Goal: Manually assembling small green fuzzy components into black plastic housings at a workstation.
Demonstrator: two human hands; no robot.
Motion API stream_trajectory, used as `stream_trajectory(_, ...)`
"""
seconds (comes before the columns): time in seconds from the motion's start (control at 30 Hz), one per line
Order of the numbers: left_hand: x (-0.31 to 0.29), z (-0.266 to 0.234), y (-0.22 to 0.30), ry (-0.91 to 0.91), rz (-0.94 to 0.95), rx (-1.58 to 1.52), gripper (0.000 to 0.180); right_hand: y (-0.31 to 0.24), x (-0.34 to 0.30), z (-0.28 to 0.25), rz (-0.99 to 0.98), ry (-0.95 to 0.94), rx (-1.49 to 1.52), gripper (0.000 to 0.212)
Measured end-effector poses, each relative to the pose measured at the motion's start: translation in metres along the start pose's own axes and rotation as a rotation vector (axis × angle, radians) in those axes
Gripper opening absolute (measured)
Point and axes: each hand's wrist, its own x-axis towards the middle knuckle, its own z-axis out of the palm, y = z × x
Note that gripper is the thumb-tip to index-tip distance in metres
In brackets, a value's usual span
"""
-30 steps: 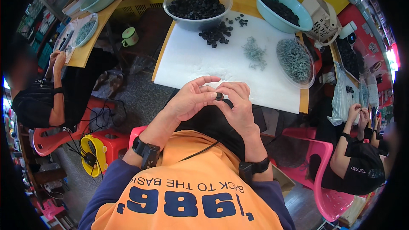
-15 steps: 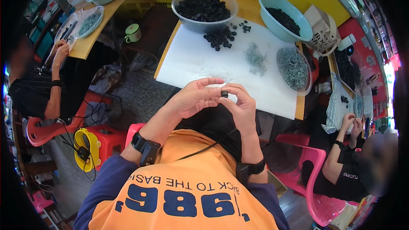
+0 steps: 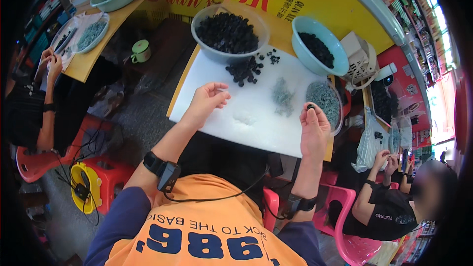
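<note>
Between the thumb and fingers of my right hand [image 3: 315,130] is a small black cap-like part [image 3: 311,107], held at the right side of the white work surface [image 3: 231,123]. My left hand [image 3: 207,104] hovers over the left part of that surface, fingers loosely bent and apart from the thumb, holding nothing. A loose heap of black parts [image 3: 242,71] lies beyond it, in front of a clear tub [image 3: 195,32] filled with more of them. Thin grey pieces [image 3: 282,97], too small to name, lie in a pile. More fill the clear round tray [image 3: 339,127] behind my right hand.
A light-blue basin [image 3: 300,32] with black parts stands at the back right, beside a cream bag [image 3: 355,51]. Co-workers sit left and right at their own tables. A green mug [image 3: 141,50] and a yellow bucket [image 3: 79,202] with cables are to the left.
My hands, together around a black part before, have come apart. The left has moved up and left, emptied; the right has gone rightward with a black part in its fingers.
</note>
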Motion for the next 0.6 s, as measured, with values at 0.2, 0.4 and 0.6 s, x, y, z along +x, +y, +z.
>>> stream_trajectory(0.2, 0.022, -0.008, -0.011, 0.099, 0.164, 0.151, 0.019, -0.061, 0.109, 0.025, -0.113, -0.002, -0.432, 0.037)
stream_trajectory(0.4, 0.027, -0.010, -0.025, 0.191, 0.276, 0.190, 0.015, -0.031, 0.149, 0.028, -0.395, 0.027, -1.207, 0.046)
stream_trajectory(0.6, 0.027, -0.006, -0.023, 0.198, 0.267, 0.168, 0.015, 0.093, 0.065, 0.088, -0.247, -0.363, -1.187, 0.022)
